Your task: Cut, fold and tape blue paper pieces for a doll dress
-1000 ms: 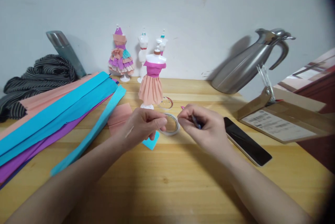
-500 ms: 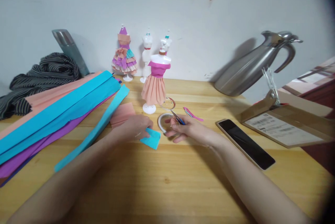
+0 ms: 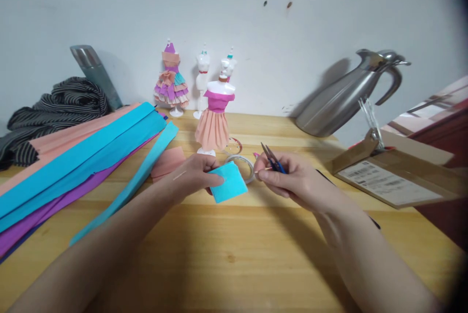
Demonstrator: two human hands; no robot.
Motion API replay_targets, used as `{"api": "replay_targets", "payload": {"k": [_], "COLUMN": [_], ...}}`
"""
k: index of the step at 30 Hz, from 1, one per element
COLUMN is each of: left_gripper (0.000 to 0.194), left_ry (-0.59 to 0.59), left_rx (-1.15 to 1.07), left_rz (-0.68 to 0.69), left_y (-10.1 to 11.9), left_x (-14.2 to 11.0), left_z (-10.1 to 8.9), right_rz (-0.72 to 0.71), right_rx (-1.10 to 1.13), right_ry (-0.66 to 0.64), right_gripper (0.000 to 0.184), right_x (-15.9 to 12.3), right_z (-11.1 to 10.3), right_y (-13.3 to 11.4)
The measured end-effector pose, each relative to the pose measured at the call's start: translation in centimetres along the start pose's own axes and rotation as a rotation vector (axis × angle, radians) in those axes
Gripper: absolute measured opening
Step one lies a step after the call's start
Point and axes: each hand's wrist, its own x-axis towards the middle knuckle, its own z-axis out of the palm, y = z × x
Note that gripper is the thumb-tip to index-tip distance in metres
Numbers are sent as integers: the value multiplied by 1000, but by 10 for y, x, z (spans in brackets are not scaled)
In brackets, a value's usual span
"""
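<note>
My left hand (image 3: 200, 176) is closed on a small turquoise piece of crepe paper (image 3: 232, 184), pinching its left corner above the table. To the right, my right hand (image 3: 288, 176) is closed around small scissors (image 3: 273, 159) with blue handles, their blades pointing up and left. A thin pale sliver shows at its thumb and fingertip; what it is I cannot make out. Behind and between both hands lies a roll of white tape (image 3: 249, 166). Just beyond stands a mini dress form (image 3: 212, 125) in a magenta top and pleated peach skirt.
Long crepe paper strips (image 3: 91, 152) and folded peach paper (image 3: 168, 163) lie on the left. At the back are other dress forms (image 3: 171, 81), a bottle (image 3: 95, 74) and striped cloth (image 3: 58, 103). A steel jug (image 3: 336, 93) and cardboard box (image 3: 395, 181) stand right. My right forearm mostly hides a phone (image 3: 325, 176).
My left hand has lifted the turquoise paper and moved it rightward, turning its face more toward me. My right hand has shifted right with the scissors, now covering most of the phone.
</note>
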Motion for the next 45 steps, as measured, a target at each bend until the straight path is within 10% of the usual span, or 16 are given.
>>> {"api": "replay_targets", "payload": {"k": [16,45], "left_gripper": [18,30], "left_ry": [126,351], "left_rx": [-235,184], "left_rz": [33,354], "left_y": [10,-8], "left_x": [-15,-16], "left_z": [21,40], "right_rz": [-114,-298], "right_rx": [-285,-558], "right_ry": [205,292], "right_gripper": [28,21], "right_x": [-9,-14], "right_z": [31,42], "right_y": [-9,-5]}}
